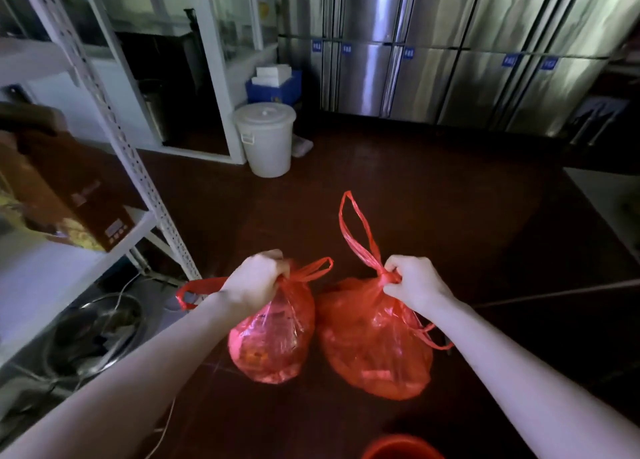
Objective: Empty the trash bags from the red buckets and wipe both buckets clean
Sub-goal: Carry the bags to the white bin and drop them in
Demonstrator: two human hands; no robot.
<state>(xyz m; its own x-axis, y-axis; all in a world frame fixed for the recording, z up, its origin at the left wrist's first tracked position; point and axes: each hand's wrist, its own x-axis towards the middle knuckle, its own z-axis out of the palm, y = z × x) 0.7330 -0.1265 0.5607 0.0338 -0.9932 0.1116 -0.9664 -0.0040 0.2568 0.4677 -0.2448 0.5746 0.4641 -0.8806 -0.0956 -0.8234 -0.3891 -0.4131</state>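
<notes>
While both arms reach forward over the dark red floor (450, 216), we count two red trash bags and two hands, one bag to each hand. Our left hand (254, 278) is closed in a fist round the gathered neck of the left bag (273, 341). Two handle loops stick out of that grip, one to each side of the wrist. Our right hand (415, 283) pinches the knotted neck of the right bag (374, 347) with curled fingers. One long loop stands up above the knot and a second loop hangs beside the forearm.

The two bags are full and lie side by side in front of us, so close that we cannot tell whether they touch, or whether they hang clear of the floor. One red bucket (401, 448) shows, only as a rim at the bottom edge, nearer to us than the bags.

Further off stands one white lidded pail (266, 140), with one blue box (273, 88) behind it. Along the back runs a row of steel cabinets (450, 77) bearing five small blue labels. On the left is one white shelf rack (114, 119) holding a brown carton (69, 195), and below it sits one metal bowl (93, 334).
</notes>
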